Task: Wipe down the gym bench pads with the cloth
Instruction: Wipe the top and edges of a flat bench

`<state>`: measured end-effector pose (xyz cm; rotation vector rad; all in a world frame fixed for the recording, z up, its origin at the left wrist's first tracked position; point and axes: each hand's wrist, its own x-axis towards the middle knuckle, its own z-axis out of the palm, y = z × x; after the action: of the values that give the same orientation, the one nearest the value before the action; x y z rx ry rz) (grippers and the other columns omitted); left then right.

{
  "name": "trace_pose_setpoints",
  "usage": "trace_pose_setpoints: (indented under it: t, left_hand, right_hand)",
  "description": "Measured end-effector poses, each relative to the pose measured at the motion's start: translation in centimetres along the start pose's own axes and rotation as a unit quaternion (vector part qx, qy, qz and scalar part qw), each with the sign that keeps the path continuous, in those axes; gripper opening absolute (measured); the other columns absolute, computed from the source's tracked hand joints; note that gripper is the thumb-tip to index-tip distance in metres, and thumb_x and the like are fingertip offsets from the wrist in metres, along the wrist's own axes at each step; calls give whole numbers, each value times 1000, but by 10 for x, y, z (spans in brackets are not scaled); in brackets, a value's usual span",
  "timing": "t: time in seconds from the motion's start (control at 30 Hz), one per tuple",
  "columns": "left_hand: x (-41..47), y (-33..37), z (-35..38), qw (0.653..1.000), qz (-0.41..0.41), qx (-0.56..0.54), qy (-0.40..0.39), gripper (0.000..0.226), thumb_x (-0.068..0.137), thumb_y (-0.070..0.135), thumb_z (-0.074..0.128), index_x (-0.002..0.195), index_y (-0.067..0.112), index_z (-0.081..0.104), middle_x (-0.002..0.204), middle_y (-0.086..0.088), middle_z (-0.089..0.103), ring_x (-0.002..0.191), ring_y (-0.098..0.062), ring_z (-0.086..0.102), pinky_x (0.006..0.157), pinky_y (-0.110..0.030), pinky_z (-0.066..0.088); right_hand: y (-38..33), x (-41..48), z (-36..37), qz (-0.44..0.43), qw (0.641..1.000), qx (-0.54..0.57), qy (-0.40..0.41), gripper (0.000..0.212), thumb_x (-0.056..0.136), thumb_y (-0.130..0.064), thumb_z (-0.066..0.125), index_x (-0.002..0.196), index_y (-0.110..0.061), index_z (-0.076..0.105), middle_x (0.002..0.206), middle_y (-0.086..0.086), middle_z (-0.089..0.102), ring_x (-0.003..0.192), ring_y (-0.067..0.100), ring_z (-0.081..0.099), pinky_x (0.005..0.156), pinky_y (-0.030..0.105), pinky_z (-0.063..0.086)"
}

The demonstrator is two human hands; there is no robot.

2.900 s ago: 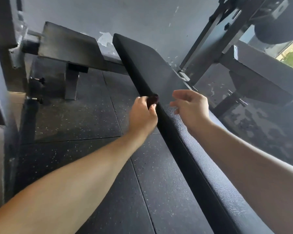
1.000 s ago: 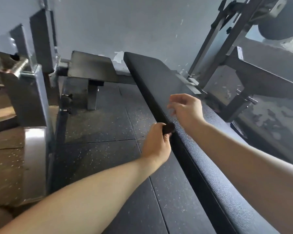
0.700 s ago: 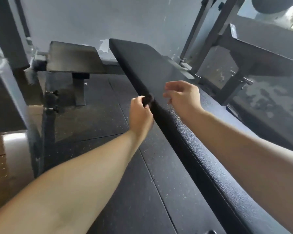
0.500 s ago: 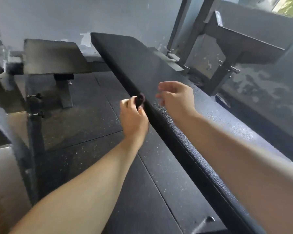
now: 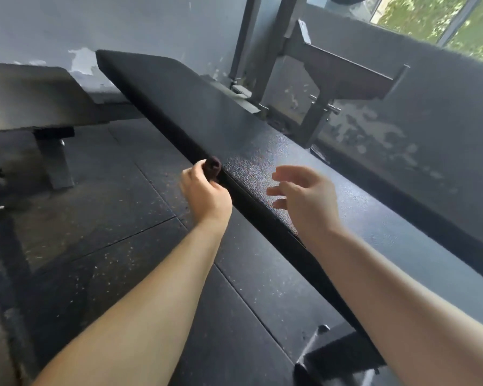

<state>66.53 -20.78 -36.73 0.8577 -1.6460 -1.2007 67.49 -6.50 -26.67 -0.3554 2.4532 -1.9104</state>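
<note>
A long black textured bench pad [image 5: 262,140] runs diagonally from the far wall toward the lower right. My left hand [image 5: 205,193] grips a small bunched dark cloth [image 5: 212,166] and holds it against the pad's left side edge. My right hand [image 5: 304,199] hovers just above the pad's top, fingers loosely spread and curved, holding nothing.
A second, lower pad [image 5: 34,96] on a metal post stands at the far left. A steel rack frame [image 5: 313,71] rises at the back right beside a window. Speckled rubber flooring [image 5: 103,218] lies left of the bench. A bench foot [image 5: 326,355] shows at the bottom.
My left hand has slid the cloth back and forth along the pad's side edge. My right hand's fingers have spread from a loose curl. The view has turned right.
</note>
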Motion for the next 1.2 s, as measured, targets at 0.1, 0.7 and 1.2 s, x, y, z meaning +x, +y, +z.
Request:
trace_pose_setpoints:
  t: [0.1, 0.7, 1.2]
  left_hand:
    - [8, -7, -4, 1000, -2, 8, -15, 46, 90, -13, 50, 131, 3, 62, 126, -17, 58, 122, -31, 53, 96, -12, 31]
    - [-55, 13, -30, 993, 41, 83, -70, 30, 91, 1, 58, 116, 14, 71, 112, -9, 66, 107, -30, 62, 91, -33, 48]
    - [-82, 4, -29, 989, 90, 55, -108, 19, 92, 10, 67, 111, 8, 70, 108, -11, 65, 99, -30, 63, 84, -32, 49]
  right_hand:
    - [3, -3, -11, 6, 999, 35, 13, 33, 93, 12, 49, 98, -11, 72, 101, 8, 72, 75, 17, 74, 57, 25, 54]
    - [18, -56, -65, -47, 998, 5, 43, 21, 86, -12, 65, 88, -31, 74, 75, -7, 75, 68, 17, 69, 69, 41, 58]
    - [25, -67, -85, -67, 996, 28, 50, 29, 91, 0, 60, 90, -26, 74, 80, -6, 73, 65, 9, 71, 57, 33, 52]
